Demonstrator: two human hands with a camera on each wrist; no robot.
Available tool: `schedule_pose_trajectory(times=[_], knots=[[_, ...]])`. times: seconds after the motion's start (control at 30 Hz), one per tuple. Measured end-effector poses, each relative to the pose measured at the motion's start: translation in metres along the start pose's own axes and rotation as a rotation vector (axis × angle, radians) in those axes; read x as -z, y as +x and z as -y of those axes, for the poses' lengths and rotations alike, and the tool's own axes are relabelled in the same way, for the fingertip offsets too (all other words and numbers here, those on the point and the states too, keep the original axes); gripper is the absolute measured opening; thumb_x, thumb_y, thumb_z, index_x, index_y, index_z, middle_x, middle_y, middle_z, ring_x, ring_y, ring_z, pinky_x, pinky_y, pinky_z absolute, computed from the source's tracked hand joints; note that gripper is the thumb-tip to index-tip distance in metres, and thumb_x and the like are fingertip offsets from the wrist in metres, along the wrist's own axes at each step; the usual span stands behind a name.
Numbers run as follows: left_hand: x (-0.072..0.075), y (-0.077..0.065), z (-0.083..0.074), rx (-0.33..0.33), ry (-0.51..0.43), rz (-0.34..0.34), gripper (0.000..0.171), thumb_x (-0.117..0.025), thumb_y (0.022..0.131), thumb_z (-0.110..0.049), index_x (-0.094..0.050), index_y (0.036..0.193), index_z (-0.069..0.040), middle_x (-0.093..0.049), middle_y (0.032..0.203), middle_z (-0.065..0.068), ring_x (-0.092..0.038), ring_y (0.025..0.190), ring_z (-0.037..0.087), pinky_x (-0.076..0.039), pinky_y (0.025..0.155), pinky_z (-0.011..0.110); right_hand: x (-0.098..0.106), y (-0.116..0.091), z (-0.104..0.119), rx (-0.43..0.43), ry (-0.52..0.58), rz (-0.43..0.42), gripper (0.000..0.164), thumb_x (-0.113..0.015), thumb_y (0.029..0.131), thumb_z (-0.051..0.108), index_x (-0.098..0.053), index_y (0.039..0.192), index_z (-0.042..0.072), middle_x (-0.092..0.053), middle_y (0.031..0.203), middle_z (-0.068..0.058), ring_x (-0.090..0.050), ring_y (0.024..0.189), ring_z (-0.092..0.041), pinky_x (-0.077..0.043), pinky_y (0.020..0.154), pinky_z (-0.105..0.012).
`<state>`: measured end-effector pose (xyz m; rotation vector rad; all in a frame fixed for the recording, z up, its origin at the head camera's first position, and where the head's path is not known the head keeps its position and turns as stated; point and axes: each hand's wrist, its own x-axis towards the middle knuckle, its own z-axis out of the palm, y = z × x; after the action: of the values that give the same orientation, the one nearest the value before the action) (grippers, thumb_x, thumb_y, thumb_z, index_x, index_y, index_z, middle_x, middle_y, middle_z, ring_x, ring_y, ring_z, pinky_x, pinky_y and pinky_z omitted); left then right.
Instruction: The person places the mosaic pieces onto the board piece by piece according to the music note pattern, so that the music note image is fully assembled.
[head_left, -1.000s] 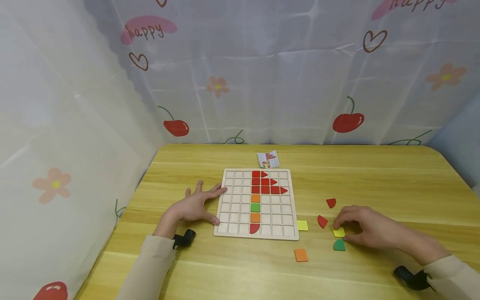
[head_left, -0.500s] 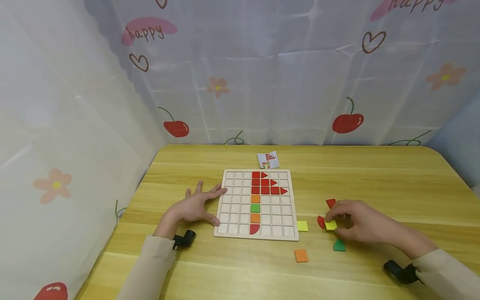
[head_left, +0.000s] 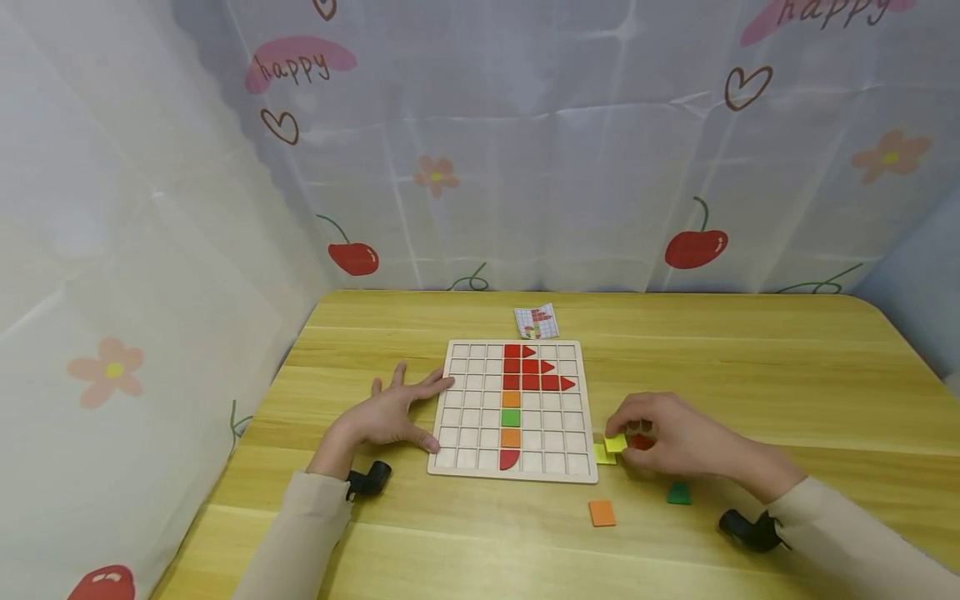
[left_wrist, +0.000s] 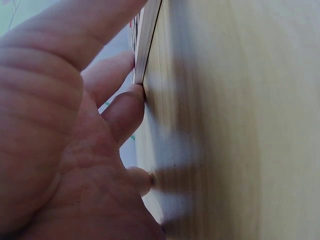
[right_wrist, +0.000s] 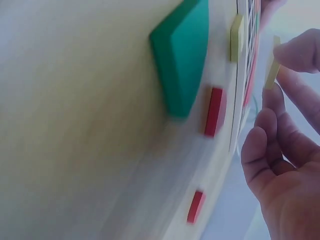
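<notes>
My right hand (head_left: 667, 437) pinches a yellow square tile (head_left: 616, 443) between thumb and fingertips, raised off the table in the right wrist view. In the head view the tile overlaps another yellow square (head_left: 603, 456) lying beside the board's right edge. My left hand (head_left: 390, 414) is spread at the left edge of the wooden grid board (head_left: 465, 458), thumb and fingertips touching its rim. Down one column of the board run red squares, orange squares, a green square (head_left: 511, 417) and a red quarter-round (head_left: 509, 459). Red triangles end the three top rows.
An orange square (head_left: 602, 513) lies in front of the board. A green quarter-round (head_left: 678, 493) and two red pieces, one a red piece (right_wrist: 196, 206), lie beneath and around my right hand. A small pattern card (head_left: 537, 322) lies behind the board.
My right hand has lifted the yellow tile from beside the green piece and carried it left, past the red pieces, to the board's right edge. My left hand stays put.
</notes>
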<state>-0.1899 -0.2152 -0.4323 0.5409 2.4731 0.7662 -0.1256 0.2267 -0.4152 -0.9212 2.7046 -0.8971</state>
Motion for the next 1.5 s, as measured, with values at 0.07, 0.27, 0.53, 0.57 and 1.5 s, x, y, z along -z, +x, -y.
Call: schedule_pose_trajectory(times=[0.07,0.27,0.53,0.57,1.5], knots=[[0.000,0.000,0.000,0.000,0.002,-0.002,0.107,-0.090,0.071,-0.051,-0.033,0.161,-0.039,-0.016,0.172,-0.014,0.026,0.156,0.040,0.023,0.117,0.070,-0.004,0.006,0.004,-0.012,0.015,0.010,0.026,-0.082,0.083,0.010,-0.075,0.099,0.029,-0.068,0.098,0.015,-0.057,0.082,-0.006,-0.052,0.071,-0.023],[0.000,0.000,0.001,-0.004,-0.002,-0.002,0.107,-0.090,0.071,-0.051,-0.033,0.161,-0.039,-0.016,0.172,-0.014,0.026,0.156,0.040,0.023,0.117,0.070,-0.017,0.022,0.016,-0.040,0.049,0.039,0.024,-0.081,0.082,0.010,-0.075,0.097,0.029,-0.068,0.100,0.014,-0.060,0.089,-0.008,-0.055,0.080,-0.024],[0.000,0.000,0.001,-0.007,-0.005,-0.004,0.107,-0.090,0.071,-0.051,-0.033,0.161,-0.039,-0.017,0.172,-0.014,0.026,0.156,0.040,0.023,0.117,0.070,-0.029,0.046,0.036,-0.026,0.024,0.041,0.021,-0.080,0.080,0.012,-0.076,0.094,0.027,-0.067,0.093,0.014,-0.057,0.081,-0.011,-0.048,0.070,-0.021],[0.000,0.000,0.001,-0.007,-0.004,-0.004,0.107,-0.090,0.071,-0.051,-0.033,0.161,-0.039,-0.017,0.172,-0.013,0.026,0.156,0.041,0.023,0.117,0.070,-0.031,0.049,0.038,-0.023,0.023,0.043,0.020,-0.079,0.080,0.012,-0.077,0.094,0.027,-0.067,0.094,0.014,-0.057,0.082,-0.010,-0.049,0.071,-0.022],[0.000,0.000,0.000,-0.002,0.000,-0.006,0.106,-0.089,0.071,-0.052,-0.034,0.160,-0.039,-0.017,0.172,-0.012,0.025,0.156,0.042,0.022,0.116,0.072,-0.075,0.104,0.089,0.127,-0.002,0.135,0.016,-0.077,0.083,0.016,-0.079,0.098,0.018,-0.069,0.092,0.009,-0.057,0.083,-0.011,-0.046,0.076,-0.023]])
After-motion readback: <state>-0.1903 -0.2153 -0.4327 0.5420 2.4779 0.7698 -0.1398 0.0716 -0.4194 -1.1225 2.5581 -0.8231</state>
